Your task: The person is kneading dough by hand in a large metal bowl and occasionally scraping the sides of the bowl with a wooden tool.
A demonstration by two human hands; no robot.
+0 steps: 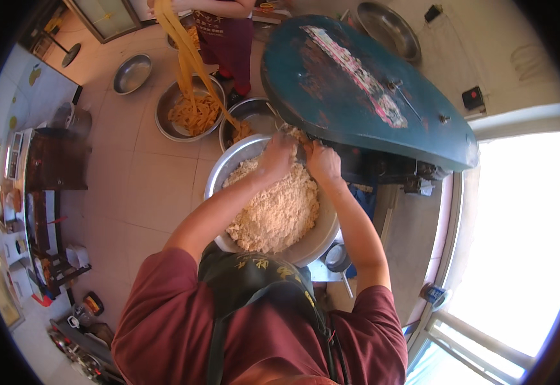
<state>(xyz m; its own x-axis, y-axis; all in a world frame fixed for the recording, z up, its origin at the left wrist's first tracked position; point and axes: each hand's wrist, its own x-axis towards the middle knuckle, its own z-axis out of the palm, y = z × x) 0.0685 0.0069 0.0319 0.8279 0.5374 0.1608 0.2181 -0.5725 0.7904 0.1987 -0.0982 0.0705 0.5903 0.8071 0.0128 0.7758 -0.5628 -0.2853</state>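
A large metal basin [322, 240] full of pale, crumbly dough [273, 212] stands in front of me. Both my arms reach over it to the near edge of a machine with a worn blue-green cover [331, 96]. My left hand [279, 156] is at the basin's far rim, its fingers smeared by motion; a bit of dough [298, 134] shows beside them. Close by on the right, my right hand [323, 162] has its fingers curled in at the machine's edge. Whatever it grips is hidden.
Beyond the basin, a co-worker [225, 38] holds up long yellow dough strips [187, 54] over a metal bowl [164, 128]. Another bowl [254, 106] sits beside it, and a smaller one [132, 74] lies on the floor. A handled pan [338, 258] is right of my basin.
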